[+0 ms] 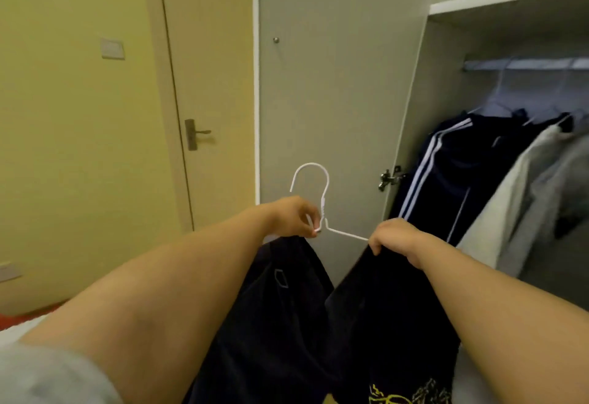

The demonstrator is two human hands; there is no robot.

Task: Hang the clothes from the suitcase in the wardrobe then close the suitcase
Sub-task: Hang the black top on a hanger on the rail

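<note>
Pinching white wire hanger (323,207), dark cloth (382,308).

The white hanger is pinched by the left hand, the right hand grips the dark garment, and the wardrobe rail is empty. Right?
One error: in the head view the wardrobe rail holds several hung garments. The rest stands: the left hand pinches the white hanger and the right hand grips the dark garment.
</note>
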